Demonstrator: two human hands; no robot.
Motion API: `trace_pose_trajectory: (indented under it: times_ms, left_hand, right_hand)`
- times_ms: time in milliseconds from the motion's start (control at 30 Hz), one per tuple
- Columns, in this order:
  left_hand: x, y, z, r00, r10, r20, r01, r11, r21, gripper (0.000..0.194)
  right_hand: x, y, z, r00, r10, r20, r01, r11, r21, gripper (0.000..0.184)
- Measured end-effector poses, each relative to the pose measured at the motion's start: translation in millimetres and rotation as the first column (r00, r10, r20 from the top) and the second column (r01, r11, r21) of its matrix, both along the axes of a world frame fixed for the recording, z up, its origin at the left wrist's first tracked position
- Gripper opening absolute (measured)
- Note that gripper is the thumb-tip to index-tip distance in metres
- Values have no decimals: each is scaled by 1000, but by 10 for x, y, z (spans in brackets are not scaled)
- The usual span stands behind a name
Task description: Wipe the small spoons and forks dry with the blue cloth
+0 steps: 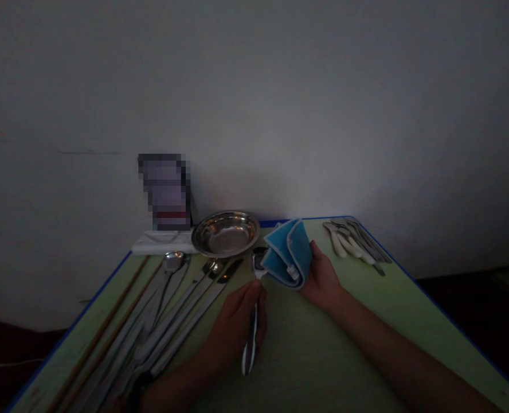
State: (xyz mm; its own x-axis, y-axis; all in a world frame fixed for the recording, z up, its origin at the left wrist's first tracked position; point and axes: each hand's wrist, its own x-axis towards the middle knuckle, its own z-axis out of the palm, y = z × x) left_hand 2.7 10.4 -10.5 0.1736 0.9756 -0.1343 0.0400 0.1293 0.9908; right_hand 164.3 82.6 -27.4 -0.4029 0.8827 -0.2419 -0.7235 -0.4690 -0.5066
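"Fingers of the left hand (237, 314)?"

"Closed around a metal utensil (250, 347), over the table (306, 361); the right hand (323, 279) grips a blue cloth (286, 258) beside the utensil's head."

"Which step?"

"Wiping, apparently, though dim light hides whether they touch. The next move calls for a steady handle and cloth against the head."

The one camera sits on the person's head. It looks forward and a little down, across the flat, pale green surface with a blue edge (392, 298) to the big grey wall (280, 115) behind. The bare left hand (239, 312) and bare right hand (322, 279) show quite near, below the middle.
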Motion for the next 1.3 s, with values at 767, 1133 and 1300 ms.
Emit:
trace_pose_trajectory:
  times_ms: [767,1133,1300]
  left_hand:
    - [-5,-23,2,982,-123,-141,106,987,-119,39]
    - [20,-32,38,963,-167,-211,170,985,-4,29]
    - [-16,-48,70,923,-326,-206,321,945,-56,26]
  right_hand:
    - [-53,-78,97,995,60,83,-70,991,116,38]
    - [-159,-172,-64,925,-65,374,-72,937,341,25]
    - [-199,-121,-81,897,-306,319,212,931,298,22]
